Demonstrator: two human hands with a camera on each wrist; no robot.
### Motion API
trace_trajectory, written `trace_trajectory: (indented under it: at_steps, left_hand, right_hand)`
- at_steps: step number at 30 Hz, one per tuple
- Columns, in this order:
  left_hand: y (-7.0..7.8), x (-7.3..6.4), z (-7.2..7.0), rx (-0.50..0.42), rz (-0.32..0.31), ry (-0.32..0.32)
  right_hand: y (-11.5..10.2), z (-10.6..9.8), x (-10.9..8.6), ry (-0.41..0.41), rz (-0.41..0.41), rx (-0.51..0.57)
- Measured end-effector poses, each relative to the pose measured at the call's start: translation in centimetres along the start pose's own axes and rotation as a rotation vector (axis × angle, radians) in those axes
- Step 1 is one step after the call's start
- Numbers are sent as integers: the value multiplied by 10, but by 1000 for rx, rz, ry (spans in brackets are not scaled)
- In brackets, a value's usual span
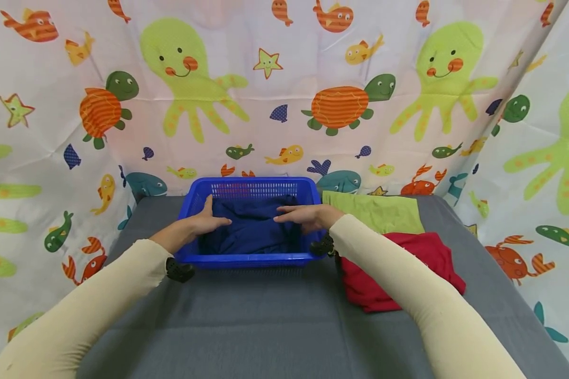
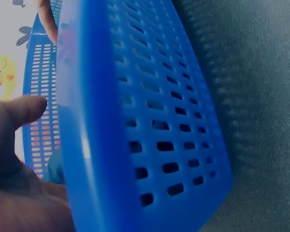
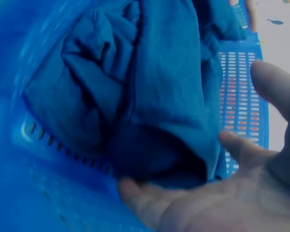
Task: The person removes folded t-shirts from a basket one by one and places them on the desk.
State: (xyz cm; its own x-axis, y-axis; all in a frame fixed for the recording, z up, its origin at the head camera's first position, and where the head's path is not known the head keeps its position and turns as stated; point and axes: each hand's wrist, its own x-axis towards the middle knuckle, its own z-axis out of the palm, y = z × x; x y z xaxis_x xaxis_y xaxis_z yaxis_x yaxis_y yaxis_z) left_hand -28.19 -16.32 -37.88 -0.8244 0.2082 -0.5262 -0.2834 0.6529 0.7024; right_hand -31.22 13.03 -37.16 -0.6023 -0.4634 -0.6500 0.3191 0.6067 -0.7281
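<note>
A blue plastic basket (image 1: 246, 258) with slotted walls stands at the back of the table. Inside it lies a crumpled dark blue cloth (image 1: 256, 231), folded over itself with a hollow opening near the right hand. Over the basket's left side is my left hand (image 1: 200, 223), thumb apart from the fingers and nothing in its grasp. My right hand (image 1: 309, 215) reaches in across the right side, fingers spread and pointing inward; in the right wrist view its fingertips (image 3: 130, 188) are right at the edge of the cloth. The left wrist view mostly shows the basket's slotted outer wall.
Right of the basket, a yellow-green cloth (image 1: 376, 210) lies flat at the back of the grey table (image 1: 246, 326). A red cloth (image 1: 431, 258) lies in front of it, partly behind my right forearm. A printed sea-animal curtain (image 1: 275, 142) surrounds the table's back and sides.
</note>
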Motion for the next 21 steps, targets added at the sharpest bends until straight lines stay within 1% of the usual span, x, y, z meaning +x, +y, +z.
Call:
trace_trajectory:
  at_steps: [2,3,6,8,10,12,14,16,18,21]
  left_hand:
    - [0,-2,0,16,13,-62]
    - [0,-2,0,42,13,-104]
    - [0,-4,0,146,-4,-207]
    - [1,-3,-1,223,-23,-239]
    - [3,-2,-1,279,-38,-241]
    - [3,-1,-2,317,-38,-232]
    - [3,-1,-2,339,-39,-221]
    - [3,-2,-2,358,-27,-201]
    - [2,-2,-2,364,-12,-178]
    - [-1,-2,-2,317,5,-139]
  right_hand:
    - [2,0,-1,-23,10,9]
    - [2,0,-1,-34,12,10]
    - [2,0,-1,-79,14,-13]
    - [2,-1,0,-107,13,-41]
    - [2,-3,2,-120,21,-58]
    - [2,-4,4,-112,26,-77]
    - [2,-4,6,-97,27,-92]
    - [2,-3,6,-96,24,-99]
    - [3,-2,7,-107,22,-68]
    - [4,0,8,-98,23,13]
